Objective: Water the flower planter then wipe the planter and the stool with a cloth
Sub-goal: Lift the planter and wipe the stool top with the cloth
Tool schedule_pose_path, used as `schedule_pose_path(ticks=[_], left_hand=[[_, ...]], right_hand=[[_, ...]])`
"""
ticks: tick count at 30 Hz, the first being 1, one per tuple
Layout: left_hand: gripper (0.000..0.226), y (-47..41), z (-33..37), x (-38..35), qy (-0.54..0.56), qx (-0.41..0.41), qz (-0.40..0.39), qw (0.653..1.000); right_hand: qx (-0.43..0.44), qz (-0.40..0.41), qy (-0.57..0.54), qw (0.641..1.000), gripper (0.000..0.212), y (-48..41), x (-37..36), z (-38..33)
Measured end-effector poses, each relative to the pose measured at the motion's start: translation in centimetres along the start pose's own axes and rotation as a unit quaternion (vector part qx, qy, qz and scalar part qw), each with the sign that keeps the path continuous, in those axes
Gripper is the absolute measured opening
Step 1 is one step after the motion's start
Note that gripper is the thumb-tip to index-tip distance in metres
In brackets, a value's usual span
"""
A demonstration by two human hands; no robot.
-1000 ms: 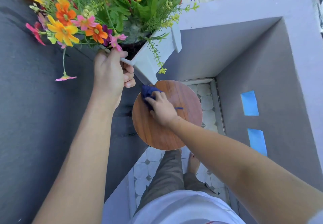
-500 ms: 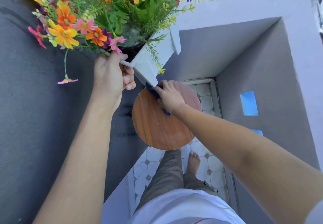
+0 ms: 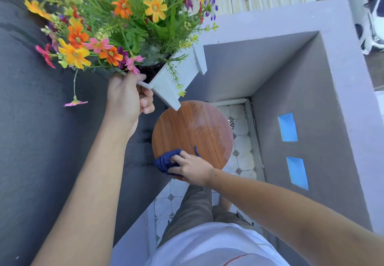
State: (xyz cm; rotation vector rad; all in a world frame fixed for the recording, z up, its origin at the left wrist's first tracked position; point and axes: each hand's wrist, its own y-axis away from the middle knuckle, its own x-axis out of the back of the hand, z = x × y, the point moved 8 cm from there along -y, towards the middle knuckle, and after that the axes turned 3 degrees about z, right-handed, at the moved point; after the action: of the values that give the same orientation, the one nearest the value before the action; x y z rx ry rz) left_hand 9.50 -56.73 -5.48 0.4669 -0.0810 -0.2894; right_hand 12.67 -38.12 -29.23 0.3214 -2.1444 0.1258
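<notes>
A white planter (image 3: pixel 166 81) full of orange, yellow and pink flowers (image 3: pixel 116 16) is lifted in the air above a round wooden stool (image 3: pixel 193 128). My left hand (image 3: pixel 126 97) grips the planter's near rim and holds it tilted. My right hand (image 3: pixel 191 168) presses a dark blue cloth (image 3: pixel 164 161) on the stool top at its near-left edge. The far half of the stool top shows a damp sheen.
A dark grey wall (image 3: pixel 31 141) rises on the left. A lilac low wall (image 3: pixel 311 78) encloses the tiled floor (image 3: pixel 241 141) at the back and right, with two blue tape patches (image 3: pixel 287 127). A floor drain (image 3: pixel 231 123) sits behind the stool. My legs stand just below the stool.
My right hand with the cloth has slid from the stool's far edge under the planter back to its near-left edge. The left hand keeps the planter raised.
</notes>
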Motion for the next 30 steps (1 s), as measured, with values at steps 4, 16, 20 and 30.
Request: schedule_pose_path(ticks=[4,16,20,30], left_hand=[[0.025,0.5,-0.2,-0.2,-0.009,0.003,-0.002,1.000],[0.020,5.9,-5.3,0.7,-0.034,0.007,0.036,0.999],[0.021,8.0,-8.5,0.6,-0.029,0.027,0.046,0.998],[0.008,12.6,-17.9,-0.2,-0.016,0.082,0.116,0.990]], right_hand=[[-0.055,0.000,0.017,0.998,0.050,2.9,2.8,3.4],[-0.317,0.098,-0.044,0.942,0.050,10.3,7.4,9.6],[-0.257,0.033,-0.048,0.965,0.045,13.7,4.0,6.4],[-0.461,0.184,-0.306,0.813,0.041,23.3,5.9,5.4]])
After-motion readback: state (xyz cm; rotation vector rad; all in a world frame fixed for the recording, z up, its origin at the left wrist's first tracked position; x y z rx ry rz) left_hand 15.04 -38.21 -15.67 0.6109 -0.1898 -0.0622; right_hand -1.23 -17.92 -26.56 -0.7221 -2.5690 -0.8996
